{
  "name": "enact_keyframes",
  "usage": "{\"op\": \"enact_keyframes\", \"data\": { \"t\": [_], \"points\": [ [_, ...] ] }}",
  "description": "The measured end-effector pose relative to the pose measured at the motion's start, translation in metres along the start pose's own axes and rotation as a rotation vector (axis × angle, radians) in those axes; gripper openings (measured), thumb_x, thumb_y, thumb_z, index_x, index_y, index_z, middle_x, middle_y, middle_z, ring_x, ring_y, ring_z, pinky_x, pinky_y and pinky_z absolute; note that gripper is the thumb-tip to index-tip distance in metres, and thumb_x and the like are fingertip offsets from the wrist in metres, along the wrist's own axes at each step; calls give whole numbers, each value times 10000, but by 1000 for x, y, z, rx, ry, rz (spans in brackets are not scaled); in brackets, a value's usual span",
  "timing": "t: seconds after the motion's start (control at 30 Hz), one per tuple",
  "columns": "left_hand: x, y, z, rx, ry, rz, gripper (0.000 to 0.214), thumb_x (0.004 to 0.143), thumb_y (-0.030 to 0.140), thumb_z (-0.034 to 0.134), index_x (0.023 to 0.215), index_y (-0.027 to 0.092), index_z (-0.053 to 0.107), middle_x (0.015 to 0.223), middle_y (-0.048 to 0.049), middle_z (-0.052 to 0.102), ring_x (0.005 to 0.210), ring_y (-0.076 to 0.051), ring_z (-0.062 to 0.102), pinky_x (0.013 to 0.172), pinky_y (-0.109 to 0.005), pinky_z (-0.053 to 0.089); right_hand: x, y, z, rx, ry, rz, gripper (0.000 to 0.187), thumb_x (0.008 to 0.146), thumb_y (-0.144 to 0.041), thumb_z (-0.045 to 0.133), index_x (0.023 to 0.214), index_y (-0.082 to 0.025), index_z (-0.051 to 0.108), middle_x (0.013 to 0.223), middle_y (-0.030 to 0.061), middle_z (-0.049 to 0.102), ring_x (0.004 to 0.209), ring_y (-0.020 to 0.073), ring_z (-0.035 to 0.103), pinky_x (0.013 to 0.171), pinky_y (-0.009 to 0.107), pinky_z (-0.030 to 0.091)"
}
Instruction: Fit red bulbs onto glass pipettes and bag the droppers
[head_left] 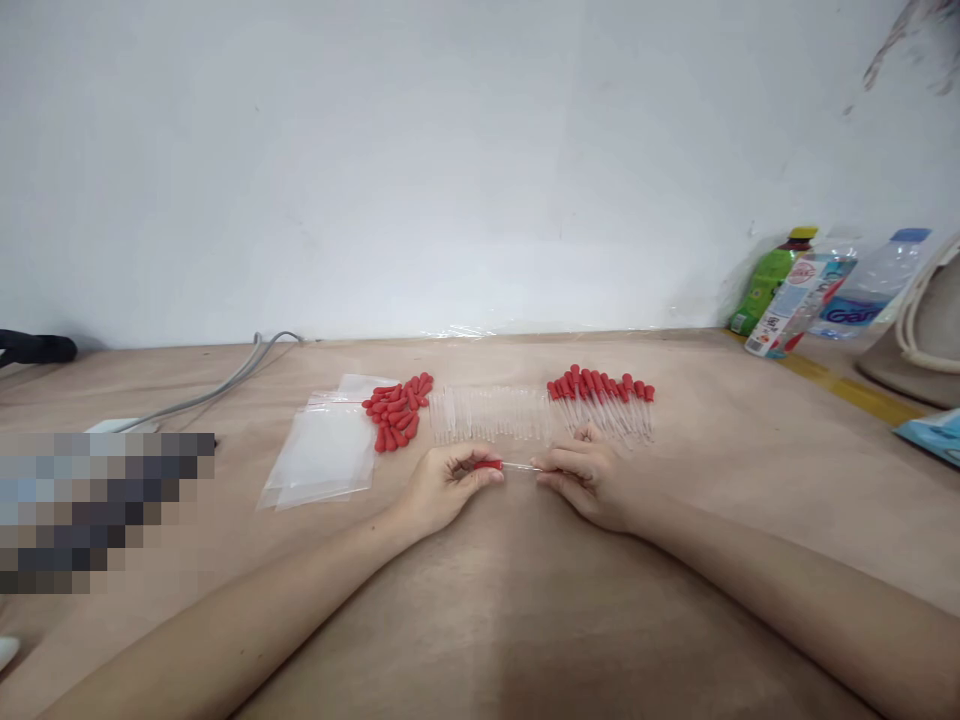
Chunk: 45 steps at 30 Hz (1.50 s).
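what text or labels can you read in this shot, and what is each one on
"Gar": white letters on the blue label of the water bottle; the rest is unclear.
Green bottle: label too blurred to read.
White-and-red bottle: print too small to read.
Red bulb in left hand, glass tube in right hand: no text.

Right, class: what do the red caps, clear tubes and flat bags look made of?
Red caps: probably rubber; matt, opaque, no glare.
Clear tubes: see-through, either glass or hard plastic; I cannot tell which.
Bags: thin, glossy plastic film; the table shows through.
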<state>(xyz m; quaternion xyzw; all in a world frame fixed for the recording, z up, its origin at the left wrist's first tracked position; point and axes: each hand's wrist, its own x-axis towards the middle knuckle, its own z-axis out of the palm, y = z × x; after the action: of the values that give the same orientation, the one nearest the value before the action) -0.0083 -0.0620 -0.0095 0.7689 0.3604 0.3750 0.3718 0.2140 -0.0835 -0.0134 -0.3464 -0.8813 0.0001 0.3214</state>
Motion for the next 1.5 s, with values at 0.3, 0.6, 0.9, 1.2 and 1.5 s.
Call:
{"op": "enact_keyframes", "data": {
  "t": [0.3,0.6,0.9,1.2,1.5],
  "points": [
    [-2,7,0,66,-62,-8,278,744,229,613,1012,155,610,863,-36,689,805,-159,638,754,-276,508,3,2,-7,-105,-81,-17,241,873,-253,407,760,-186,609,685,2,579,608,94,478,702,278,252],
    [-4,4,0,121,-20,46,399,727,266,635,1109,179,561,846,-27,687,792,-161,638,776,-303,505,4,-5,-1,-91,-16,-22,239,869,-225,392,773,-172,605,660,-1,582,594,94,478,694,291,231],
    [-5,0,2,137,-32,74,396,735,258,621,1119,183,558,842,-30,682,771,-152,637,741,-282,513,8,-13,4,-157,0,-36,279,870,-214,344,694,-158,554,603,-9,547,525,88,401,645,278,204],
    [-5,-6,2,176,-66,102,428,752,272,598,1167,198,525,844,-25,679,774,-155,629,742,-295,511,8,-11,13,-159,-49,12,334,888,-229,305,643,-153,519,555,-9,549,508,89,394,649,280,196],
    [0,0,-5,359,-72,202,333,783,214,546,1115,199,548,918,-37,642,761,-134,606,691,-255,500,21,-21,-15,-287,-242,15,238,833,-245,412,704,-187,603,745,24,605,714,138,483,687,307,218]
  ]
}}
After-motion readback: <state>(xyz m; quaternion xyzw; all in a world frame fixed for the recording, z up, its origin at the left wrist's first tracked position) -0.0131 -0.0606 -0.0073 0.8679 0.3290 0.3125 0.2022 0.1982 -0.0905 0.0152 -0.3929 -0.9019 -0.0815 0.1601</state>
